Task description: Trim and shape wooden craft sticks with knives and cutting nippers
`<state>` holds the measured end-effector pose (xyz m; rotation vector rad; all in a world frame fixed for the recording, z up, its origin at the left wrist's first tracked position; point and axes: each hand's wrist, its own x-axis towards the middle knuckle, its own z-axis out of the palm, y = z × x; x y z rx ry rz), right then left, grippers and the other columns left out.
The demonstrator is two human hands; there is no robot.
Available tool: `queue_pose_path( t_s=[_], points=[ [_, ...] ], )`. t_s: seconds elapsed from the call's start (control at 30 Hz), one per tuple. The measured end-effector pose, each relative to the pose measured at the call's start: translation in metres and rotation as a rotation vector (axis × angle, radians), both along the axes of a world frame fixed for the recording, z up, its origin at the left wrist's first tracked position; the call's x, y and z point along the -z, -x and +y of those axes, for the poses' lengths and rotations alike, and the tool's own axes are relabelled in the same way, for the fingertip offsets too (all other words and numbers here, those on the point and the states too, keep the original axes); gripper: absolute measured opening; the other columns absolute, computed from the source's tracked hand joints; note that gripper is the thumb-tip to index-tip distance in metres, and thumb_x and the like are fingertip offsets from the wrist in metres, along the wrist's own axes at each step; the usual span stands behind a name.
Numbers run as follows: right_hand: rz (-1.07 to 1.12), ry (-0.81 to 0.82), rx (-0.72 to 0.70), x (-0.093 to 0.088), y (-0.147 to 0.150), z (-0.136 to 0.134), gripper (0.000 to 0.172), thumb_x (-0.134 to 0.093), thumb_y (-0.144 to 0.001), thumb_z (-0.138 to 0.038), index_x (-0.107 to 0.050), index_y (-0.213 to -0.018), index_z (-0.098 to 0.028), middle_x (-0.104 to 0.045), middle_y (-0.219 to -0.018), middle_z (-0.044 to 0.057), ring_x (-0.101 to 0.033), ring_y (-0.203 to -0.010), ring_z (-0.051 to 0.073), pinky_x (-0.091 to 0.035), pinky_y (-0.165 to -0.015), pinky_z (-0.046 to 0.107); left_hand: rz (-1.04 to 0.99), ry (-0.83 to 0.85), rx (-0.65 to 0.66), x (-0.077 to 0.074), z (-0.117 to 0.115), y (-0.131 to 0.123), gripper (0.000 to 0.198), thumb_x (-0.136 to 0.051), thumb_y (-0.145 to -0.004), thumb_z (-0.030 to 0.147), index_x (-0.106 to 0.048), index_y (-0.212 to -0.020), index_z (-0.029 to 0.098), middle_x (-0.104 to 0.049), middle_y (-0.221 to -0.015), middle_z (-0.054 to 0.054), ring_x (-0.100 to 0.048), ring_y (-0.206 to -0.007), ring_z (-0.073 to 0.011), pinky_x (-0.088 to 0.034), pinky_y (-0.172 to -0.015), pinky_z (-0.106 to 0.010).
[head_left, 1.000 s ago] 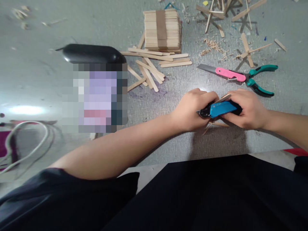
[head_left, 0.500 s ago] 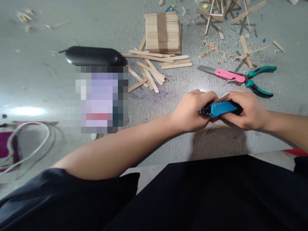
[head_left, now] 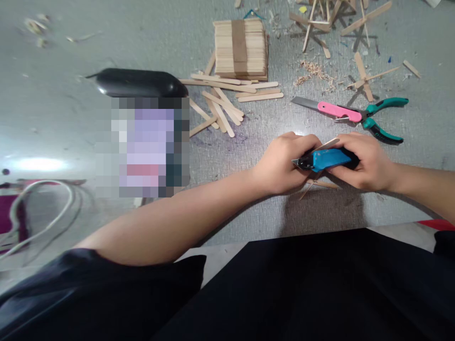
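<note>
My right hand [head_left: 368, 163] is closed around a blue and black utility knife [head_left: 330, 159], its pointed metal tip toward the left. My left hand [head_left: 284, 163] is closed by the knife's front end, fingers pinching a wooden craft stick [head_left: 329, 143] that slants up between the two hands. The knife overlaps the stick, so where the blade touches it is hidden. Below the hands, thin crossed stick pieces [head_left: 313, 183] show; I cannot tell whether they join the held stick.
Beyond my hands lie a pink-handled folding saw [head_left: 339, 112] and green-handled pliers [head_left: 387, 103]. Loose craft sticks [head_left: 222, 106], a banded stack [head_left: 223, 47], wood shavings [head_left: 316, 70] and crossed-stick pieces [head_left: 364, 78] are farther back. A black case [head_left: 142, 83] and white cable [head_left: 69, 194] lie left.
The blue knife has shifted and turned very slightly in my right hand. Both hands stay in nearly the same place, and the things on the table have not moved.
</note>
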<state>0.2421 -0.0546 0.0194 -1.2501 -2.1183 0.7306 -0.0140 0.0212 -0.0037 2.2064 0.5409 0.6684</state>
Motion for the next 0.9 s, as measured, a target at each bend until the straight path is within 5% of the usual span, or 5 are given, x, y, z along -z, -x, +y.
queue_pose_path(
  t_s=[0.9],
  points=[
    [0.011,-0.045,-0.021,-0.0003,0.0003,0.0008,0.014,-0.080,-0.106,-0.031,-0.078,-0.119,-0.027,-0.088,-0.103,0.002,-0.077,-0.084,0.023,-0.052,-0.078,0.041,0.042,-0.012,0.007,-0.0002,0.0002,-0.0001,0.014,-0.077,-0.103,0.036,-0.074,-0.106,0.022,-0.081,-0.087,-0.003,-0.072,-0.078,-0.0186,-0.057,-0.080,-0.035]
  ],
)
